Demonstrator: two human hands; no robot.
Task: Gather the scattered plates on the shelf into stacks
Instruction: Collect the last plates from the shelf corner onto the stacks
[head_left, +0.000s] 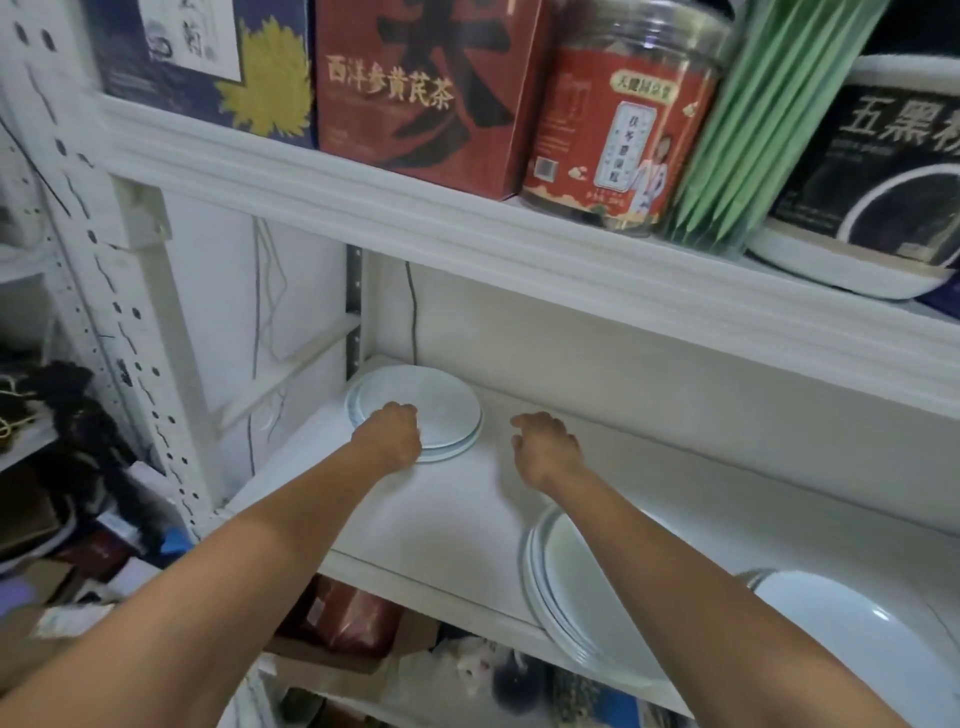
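A small stack of white plates (431, 400) sits at the back left of the white shelf (457, 514). My left hand (387, 434) rests on the near rim of that stack with its fingers curled over the edge. My right hand (545, 447) hovers a little to the right of the stack, fingers loosely bent and holding nothing. A second stack of white plates (576, 597) lies at the shelf's front edge under my right forearm. Another white plate (852, 639) lies further right, partly hidden by that arm.
The shelf above holds a dark blue box (208, 67), a red box (431, 88), a red-labelled jar (623, 119), green sticks (753, 135) and a black-and-white tub (872, 182). A perforated upright post (119, 322) stands left. Clutter fills the lower shelf.
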